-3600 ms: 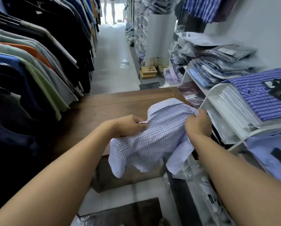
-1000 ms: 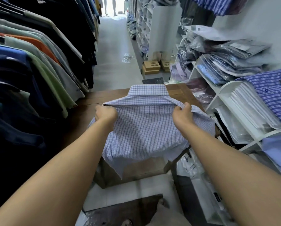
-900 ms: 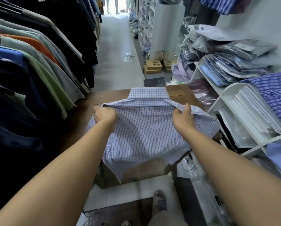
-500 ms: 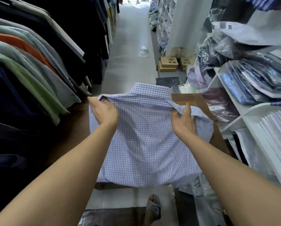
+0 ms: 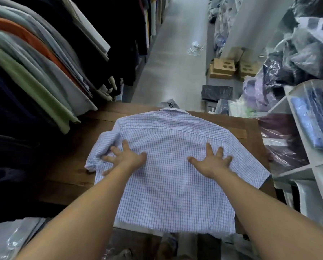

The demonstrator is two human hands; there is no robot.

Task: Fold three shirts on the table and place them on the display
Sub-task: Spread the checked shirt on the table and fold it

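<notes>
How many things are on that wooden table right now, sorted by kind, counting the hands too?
Checked shirt: 1, spread flat, collar at the far edge.
Hands pressing on the shirt: 2, left hand and right hand, fingers spread.
Total on the wooden table: 3.

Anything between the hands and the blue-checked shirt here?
Nothing visible: left hand and right hand lie flat, fingers spread, directly on the blue-checked shirt spread over the brown wooden table.
</notes>
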